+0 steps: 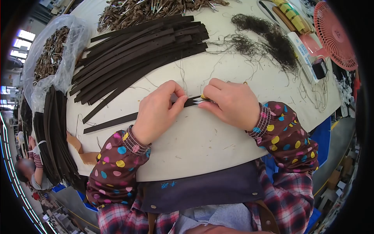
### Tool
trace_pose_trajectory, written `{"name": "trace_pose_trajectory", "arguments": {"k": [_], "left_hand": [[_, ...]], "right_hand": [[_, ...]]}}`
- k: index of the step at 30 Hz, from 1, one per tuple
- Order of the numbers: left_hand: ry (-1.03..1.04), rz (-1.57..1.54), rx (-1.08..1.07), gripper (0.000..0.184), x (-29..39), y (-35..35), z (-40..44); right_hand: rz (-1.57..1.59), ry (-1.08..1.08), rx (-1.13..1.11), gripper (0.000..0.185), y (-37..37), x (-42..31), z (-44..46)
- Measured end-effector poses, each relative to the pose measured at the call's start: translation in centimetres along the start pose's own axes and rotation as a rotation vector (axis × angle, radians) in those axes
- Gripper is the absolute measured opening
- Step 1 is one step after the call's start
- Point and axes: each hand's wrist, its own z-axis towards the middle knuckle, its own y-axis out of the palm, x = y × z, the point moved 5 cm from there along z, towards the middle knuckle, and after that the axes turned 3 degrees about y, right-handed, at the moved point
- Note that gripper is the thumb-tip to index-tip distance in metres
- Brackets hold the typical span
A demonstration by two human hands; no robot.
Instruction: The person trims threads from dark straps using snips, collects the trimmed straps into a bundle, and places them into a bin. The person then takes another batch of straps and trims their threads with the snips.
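A dark brown strip [111, 123] lies slantwise on the pale table, passing beneath my left hand [160, 111]. The thumb and forefinger of that hand are pinched together at the strip's right part, beside fine loose threads [182, 74]. What sits between those fingertips is too small to make out. My right hand [233, 102] is closed around small thread snips [198, 100], whose silver blades point left at the strip, close to my left fingertips. Most of the snips is hidden inside my right hand.
Many dark strips [144, 54] are piled beyond my hands, with brown corded pieces [156, 11] behind. A clear plastic bag [78, 35] and bundled strips [54, 132] stand left. Tangled thread [269, 35], a power strip [304, 52] and a pink fan [335, 35] lie right. Another person [33, 171] is far left.
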Motion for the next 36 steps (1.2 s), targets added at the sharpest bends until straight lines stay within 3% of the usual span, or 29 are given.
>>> {"name": "trace_pose_trajectory", "arguments": {"k": [8, 14, 17, 23, 26, 36], "left_hand": [[0.042, -0.106, 0.013, 0.015, -0.9, -0.1, 0.1], [0.075, -0.211, -0.093, 0.021, -1.0, -0.2, 0.1], [0.067, -0.103, -0.130, 0.028, -0.8, -0.6, -0.2], [0.057, 0.113, -0.023, 0.021, 0.3, 0.5, 0.3], [-0.022, -0.001, -0.064, 0.015, -0.3, 0.5, 0.5], [0.004, -0.045, -0.017, 0.012, -0.5, -0.2, -0.1]], "right_hand": [[-0.051, -0.117, 0.130, 0.024, 0.8, -0.6, 0.3], [-0.016, -0.134, 0.136, 0.024, 0.8, -0.7, 0.5], [0.103, -0.056, 0.124, 0.023, 1.0, -0.1, 0.6], [0.206, 0.009, 0.114, 0.023, -0.3, 0.1, 0.5], [0.152, 0.021, 0.064, 0.023, -0.3, 0.6, 0.2], [0.037, -0.040, 0.086, 0.023, 0.5, 0.0, 0.3]]}}
